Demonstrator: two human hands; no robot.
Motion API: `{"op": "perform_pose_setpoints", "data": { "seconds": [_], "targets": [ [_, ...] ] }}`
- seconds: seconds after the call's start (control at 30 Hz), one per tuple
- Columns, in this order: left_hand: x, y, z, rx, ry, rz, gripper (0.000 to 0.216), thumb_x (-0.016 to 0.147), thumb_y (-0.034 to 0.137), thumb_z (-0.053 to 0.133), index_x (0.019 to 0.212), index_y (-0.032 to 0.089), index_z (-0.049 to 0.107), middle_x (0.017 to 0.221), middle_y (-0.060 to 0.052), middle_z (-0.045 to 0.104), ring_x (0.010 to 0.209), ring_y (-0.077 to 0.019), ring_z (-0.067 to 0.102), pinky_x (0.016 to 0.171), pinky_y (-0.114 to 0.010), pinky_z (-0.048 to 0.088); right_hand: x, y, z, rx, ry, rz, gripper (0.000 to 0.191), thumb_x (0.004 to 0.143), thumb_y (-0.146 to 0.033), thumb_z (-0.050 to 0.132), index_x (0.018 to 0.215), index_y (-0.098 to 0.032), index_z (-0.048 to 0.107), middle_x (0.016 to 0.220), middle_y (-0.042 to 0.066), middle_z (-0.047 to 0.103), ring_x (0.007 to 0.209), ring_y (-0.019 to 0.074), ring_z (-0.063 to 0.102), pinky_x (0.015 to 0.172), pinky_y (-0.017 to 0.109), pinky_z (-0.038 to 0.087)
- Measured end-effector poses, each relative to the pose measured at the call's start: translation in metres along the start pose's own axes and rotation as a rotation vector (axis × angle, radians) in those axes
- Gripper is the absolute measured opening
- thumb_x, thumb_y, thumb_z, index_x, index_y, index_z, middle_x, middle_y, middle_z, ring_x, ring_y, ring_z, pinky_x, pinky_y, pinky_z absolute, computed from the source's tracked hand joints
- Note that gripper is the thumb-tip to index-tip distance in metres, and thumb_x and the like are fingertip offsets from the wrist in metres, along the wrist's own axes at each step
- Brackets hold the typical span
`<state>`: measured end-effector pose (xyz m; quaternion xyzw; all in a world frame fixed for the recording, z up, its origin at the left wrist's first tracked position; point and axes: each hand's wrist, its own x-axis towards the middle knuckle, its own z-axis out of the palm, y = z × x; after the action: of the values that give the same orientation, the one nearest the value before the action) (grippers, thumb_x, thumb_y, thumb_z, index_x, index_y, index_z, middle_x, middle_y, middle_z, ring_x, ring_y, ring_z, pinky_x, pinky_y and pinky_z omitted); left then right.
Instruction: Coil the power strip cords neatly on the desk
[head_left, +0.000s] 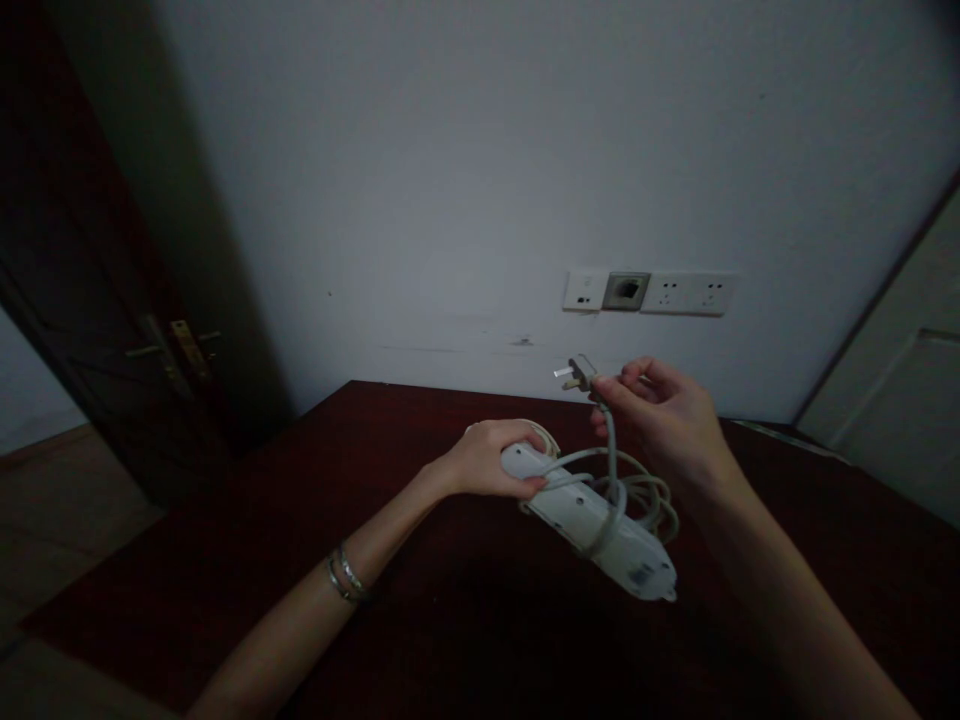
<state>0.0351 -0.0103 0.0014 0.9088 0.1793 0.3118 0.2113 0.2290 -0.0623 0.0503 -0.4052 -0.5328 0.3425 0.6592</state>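
My left hand is closed around the near-left end of a white power strip, which is tilted down to the right above the table. Its underside, with screw holes and a small label, faces me. The pale cord is looped and wrapped about the strip. Between the thumb and fingers of my right hand is the plug at the cord's end, held up above the strip. The plug's metal prongs point left. The strip's socket side is hidden.
A dark red wooden table lies beneath my hands, against a pale wall. Wall sockets and a grey-framed wall plate sit just above it. A dark door with a brass handle stands at left; a pale panel is at right.
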Motion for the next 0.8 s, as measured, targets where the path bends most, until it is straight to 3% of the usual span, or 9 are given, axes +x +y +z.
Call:
{"op": "perform_pose_setpoints", "data": {
  "seconds": [0.2,0.37,0.53,0.67,0.8],
  "targets": [
    [-0.004,0.028,-0.008,0.548,-0.173,0.165,0.043,0.076,0.033,0.061,0.115,0.016,0.05,0.117,-0.01,0.056,0.112,-0.0222,0.048,0.091,-0.032,0.037,0.008,0.013,-0.002,-0.127,-0.016,0.02,0.043,0.056,-0.042,0.077,0.072,-0.019,0.045,0.064,-0.001,0.059,0.052,0.0159,0.063,0.045,0.026,0.053],
    [-0.004,0.032,-0.005,0.866,-0.169,0.195,0.036,0.082,0.018,0.051,0.117,0.012,0.048,0.113,-0.011,0.057,0.109,-0.0221,0.049,0.091,-0.037,0.035,0.011,0.013,-0.002,-0.115,-0.122,0.128,0.042,0.053,-0.039,0.077,0.077,-0.019,0.049,0.062,-0.001,0.062,0.052,0.0166,0.062,0.049,0.03,0.053],
    [-0.003,0.029,-0.003,1.051,-0.119,0.307,0.033,0.079,0.008,0.049,0.112,0.009,0.052,0.106,-0.01,0.058,0.106,-0.0215,0.05,0.103,-0.044,0.025,0.013,0.009,-0.006,-0.126,-0.195,0.179,0.05,0.052,-0.03,0.077,0.095,-0.019,0.053,0.067,0.0,0.064,0.056,0.0157,0.062,0.051,0.027,0.049],
    [-0.004,0.037,-0.001,1.108,-0.063,0.437,0.026,0.086,0.008,0.04,0.105,0.012,0.057,0.099,-0.006,0.061,0.101,-0.0173,0.053,0.106,-0.044,0.024,0.011,0.008,-0.007,-0.165,-0.231,0.11,0.054,0.057,-0.03,0.075,0.105,-0.015,0.054,0.069,0.0,0.061,0.056,0.0125,0.058,0.051,0.025,0.045],
    [-0.005,0.051,0.004,1.112,0.036,0.574,0.024,0.088,0.012,0.04,0.102,0.013,0.06,0.102,-0.007,0.062,0.107,-0.0179,0.052,0.105,-0.043,0.029,0.008,0.009,-0.005,-0.194,-0.237,-0.092,0.051,0.066,-0.031,0.069,0.112,-0.016,0.051,0.068,-0.001,0.058,0.058,0.0113,0.055,0.053,0.024,0.042]
  ]
}}
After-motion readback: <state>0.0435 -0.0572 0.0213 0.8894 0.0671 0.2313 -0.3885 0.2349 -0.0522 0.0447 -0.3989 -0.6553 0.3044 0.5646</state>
